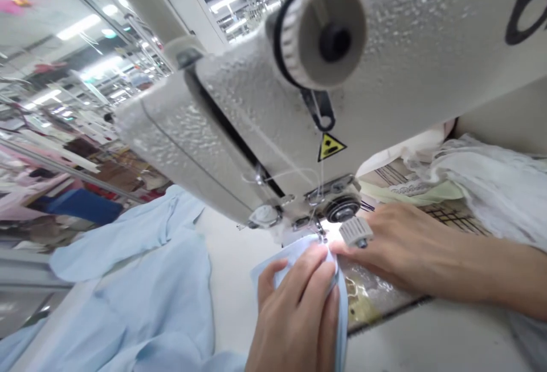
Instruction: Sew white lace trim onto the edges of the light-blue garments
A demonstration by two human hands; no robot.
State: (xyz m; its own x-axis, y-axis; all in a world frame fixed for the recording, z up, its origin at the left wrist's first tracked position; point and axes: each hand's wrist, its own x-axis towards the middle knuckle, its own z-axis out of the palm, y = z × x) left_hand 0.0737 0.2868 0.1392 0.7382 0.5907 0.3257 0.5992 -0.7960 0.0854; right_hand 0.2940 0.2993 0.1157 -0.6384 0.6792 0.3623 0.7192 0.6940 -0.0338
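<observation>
With your left hand (294,309) pinching the light blue fabric (141,281) and your right hand (393,246) seemingly flat on it, keep the edge aligned under the sewing machine (256,104) needle.

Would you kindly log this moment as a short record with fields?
Setting: sewing machine on a white table
Left hand: pinching a folded edge of blue fabric below the needle area
Right hand: flat beside the presser foot, fingertips meeting the left hand's
Right of machine: white fabric
Needle: hidden
</observation>
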